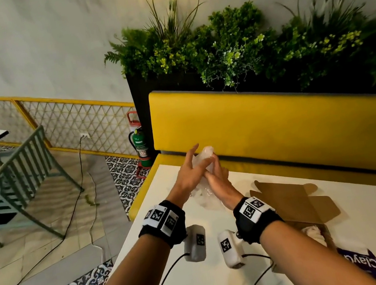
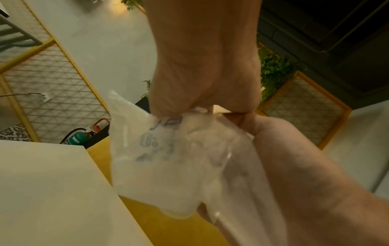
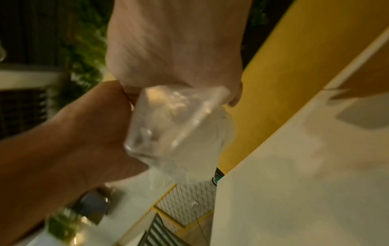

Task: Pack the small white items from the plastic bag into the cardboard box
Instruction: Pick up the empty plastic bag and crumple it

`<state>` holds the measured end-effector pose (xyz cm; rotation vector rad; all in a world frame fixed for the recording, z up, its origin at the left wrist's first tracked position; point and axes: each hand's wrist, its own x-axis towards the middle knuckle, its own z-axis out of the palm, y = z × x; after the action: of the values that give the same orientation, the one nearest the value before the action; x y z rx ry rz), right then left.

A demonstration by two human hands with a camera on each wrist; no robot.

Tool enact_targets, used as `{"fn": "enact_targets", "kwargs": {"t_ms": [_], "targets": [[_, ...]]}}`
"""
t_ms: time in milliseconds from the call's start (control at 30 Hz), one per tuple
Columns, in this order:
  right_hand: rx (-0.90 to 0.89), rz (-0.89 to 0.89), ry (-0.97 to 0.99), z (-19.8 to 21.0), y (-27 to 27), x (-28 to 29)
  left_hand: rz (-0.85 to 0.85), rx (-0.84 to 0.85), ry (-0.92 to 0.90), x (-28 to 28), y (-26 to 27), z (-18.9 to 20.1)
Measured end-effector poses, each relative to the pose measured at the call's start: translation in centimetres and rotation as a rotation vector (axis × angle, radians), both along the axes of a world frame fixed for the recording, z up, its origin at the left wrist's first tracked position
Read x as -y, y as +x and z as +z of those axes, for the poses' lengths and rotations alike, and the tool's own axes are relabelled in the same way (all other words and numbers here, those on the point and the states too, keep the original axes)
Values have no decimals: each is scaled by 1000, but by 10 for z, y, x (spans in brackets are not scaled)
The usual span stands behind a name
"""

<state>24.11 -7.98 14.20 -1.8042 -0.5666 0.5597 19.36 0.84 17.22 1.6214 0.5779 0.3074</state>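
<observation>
Plastic bag [image 1: 204, 164] hangs lengthwise, crumpled between left hand [image 1: 189, 174] and right hand [image 1: 218, 182], each grip clamped on it.

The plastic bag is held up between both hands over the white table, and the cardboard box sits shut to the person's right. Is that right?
Not quite: the cardboard box is open, flaps spread, as the head view shows. Both the left hand and right hand do hold the plastic bag above the white table.
</observation>
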Motion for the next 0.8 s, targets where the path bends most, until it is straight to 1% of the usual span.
{"fn": "enact_targets", "kwargs": {"t_ms": [33, 67, 167, 267, 333, 400, 467, 500, 533, 600, 633, 667, 700, 800], "targets": [[75, -10, -9, 0, 0, 0, 18, 27, -17, 1, -1, 1], [114, -16, 27, -2, 0, -1, 30, 46, -19, 2, -1, 2], [178, -84, 125, -3, -5, -5, 112, 86, 16, 0, 0, 2], [233, -143, 115, -2, -9, -15, 241, 111, 33, -2, -2, 0], [234, -147, 136, 1, -12, -21, 324, 146, 15, -3, -5, -2], [199, -145, 133, 2, -13, -28, 396, 181, 9, -5, -8, -4], [124, -137, 100, -2, -12, -35, 408, 199, 29, -8, -10, -6], [73, -136, 94, -3, -11, -39, 383, 205, 55, -10, -12, -7], [3, -135, 95, -2, -10, -41, 329, 202, 137, -13, -13, -11], [-123, -138, 137, 2, -5, -45, 222, 149, 444, -18, -19, -22], [-166, -139, 166, 4, -1, -46, 182, 117, 568, -21, -23, -27], [-190, -136, 163, 5, 2, -47, 141, 101, 626, -25, -27, -29], [-194, -131, 151, 3, 4, -48, 68, 104, 612, -29, -32, -30], [-192, -97, 103, -7, 8, -53, -231, 111, 438, -47, -44, -26]]}}
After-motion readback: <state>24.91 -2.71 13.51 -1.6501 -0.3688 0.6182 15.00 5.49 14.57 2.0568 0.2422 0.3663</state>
